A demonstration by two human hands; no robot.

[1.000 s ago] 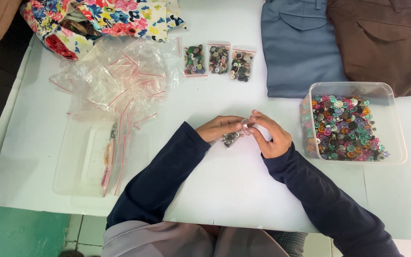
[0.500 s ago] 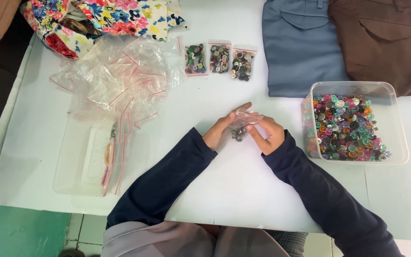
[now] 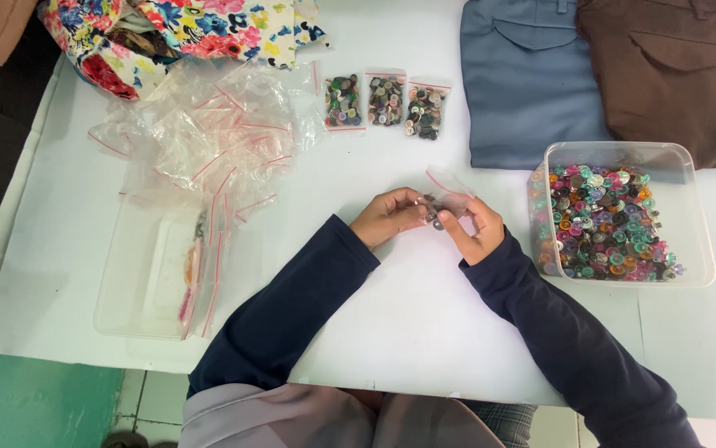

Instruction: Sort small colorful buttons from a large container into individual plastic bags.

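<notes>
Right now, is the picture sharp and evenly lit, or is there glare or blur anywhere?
Head view: light is soft and even, shadows faint on the white table; the empty clear bags show mild sheen; the small bag between left hand and right hand is slightly soft; frame edges bow a little.

A white surface (image 3: 424,332) carries a button tub (image 3: 623,149) at right. Three filled bags (image 3: 384,101) lie top centre, empty bags (image 3: 209,141) upper left.

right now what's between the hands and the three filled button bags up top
In the head view, only bare white table lies between the hands' small bag and the three filled bags; the heap of empty bags sits off to the side.
</notes>
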